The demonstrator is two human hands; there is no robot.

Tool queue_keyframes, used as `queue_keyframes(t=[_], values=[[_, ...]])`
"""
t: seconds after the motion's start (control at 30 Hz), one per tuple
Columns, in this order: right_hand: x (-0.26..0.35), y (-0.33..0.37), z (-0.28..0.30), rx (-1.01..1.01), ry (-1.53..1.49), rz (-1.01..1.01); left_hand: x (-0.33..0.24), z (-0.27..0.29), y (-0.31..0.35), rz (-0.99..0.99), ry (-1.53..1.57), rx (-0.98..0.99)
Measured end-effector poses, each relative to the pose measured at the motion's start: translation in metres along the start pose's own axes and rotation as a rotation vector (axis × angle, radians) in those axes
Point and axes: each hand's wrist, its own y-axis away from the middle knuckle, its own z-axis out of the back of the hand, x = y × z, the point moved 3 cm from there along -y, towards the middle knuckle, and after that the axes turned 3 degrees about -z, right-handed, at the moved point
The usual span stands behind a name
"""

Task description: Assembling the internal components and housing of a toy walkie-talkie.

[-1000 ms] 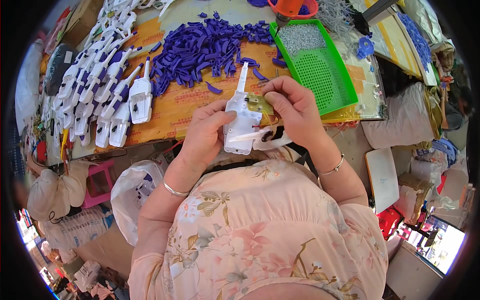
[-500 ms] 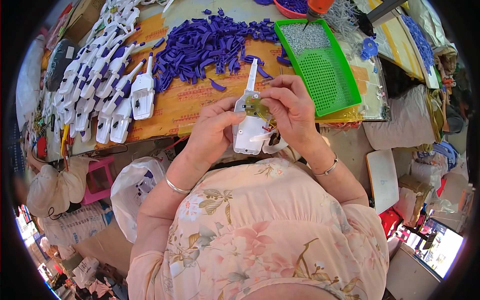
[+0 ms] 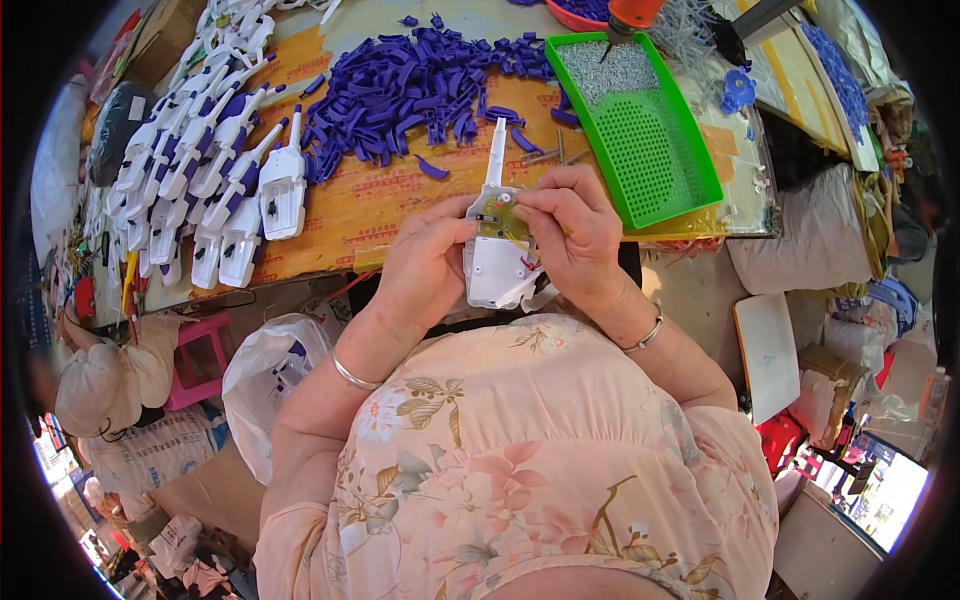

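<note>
Between my hands is a white plastic casing [image 3: 492, 272] with a narrow neck pointing away from me. A small yellow-green circuit board [image 3: 491, 226] lies on the casing, with thin wires at its right side. My left hand [image 3: 424, 255] is closed round the casing's left edge, its thumb at the board. My right hand [image 3: 572, 232] is closed, thumb and forefinger pinched at the board's upper right, by a small round white part [image 3: 505, 198]. Whether those fingertips grip the board or a tiny piece is hidden.
Purple plastic parts [image 3: 400, 95] are heaped on the table [image 3: 350, 225]. Several white-and-purple casings [image 3: 205, 165] lie at left. At right stands a green tray [image 3: 712, 190] of small screws [image 3: 610, 75], a screwdriver [image 3: 630, 20] hanging over it. A white bag [image 3: 262, 390] stands below.
My right fingers have shifted slightly left over the board, uncovering the round white part. A white piece sticking out at the casing's lower right is now mostly out of sight.
</note>
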Motion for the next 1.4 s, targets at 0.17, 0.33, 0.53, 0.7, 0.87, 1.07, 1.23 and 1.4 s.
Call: queue_keyframes(t=[0.17, 0.33, 0.53, 0.7, 0.87, 1.07, 1.23, 1.4], values=[[-0.003, 0.000, -0.002, -0.017, 0.063, 0.070, 0.000, -0.003, 0.002, 0.030, 0.000, 0.018], [-0.004, 0.000, -0.002, 0.019, 0.059, 0.067, 0.001, -0.005, 0.002, -0.024, -0.092, 0.036], [0.000, -0.008, 0.001, 0.147, -0.058, -0.053, 0.001, 0.004, -0.001, -0.005, -0.062, -0.037], [0.002, -0.006, -0.003, 0.117, -0.054, -0.071, -0.001, -0.001, 0.000, 0.003, -0.067, -0.024], [0.002, -0.001, -0.007, 0.049, 0.039, 0.034, 0.000, -0.002, 0.000, -0.005, -0.072, -0.030], [0.004, -0.002, -0.007, 0.047, 0.105, 0.098, -0.003, -0.006, 0.001, -0.036, -0.063, -0.020], [0.011, -0.004, -0.005, 0.061, 0.145, 0.121, -0.004, 0.001, 0.001, -0.061, -0.125, -0.062], [0.012, -0.006, -0.005, 0.047, 0.173, 0.203, -0.005, 0.000, 0.001, -0.068, -0.123, -0.060]])
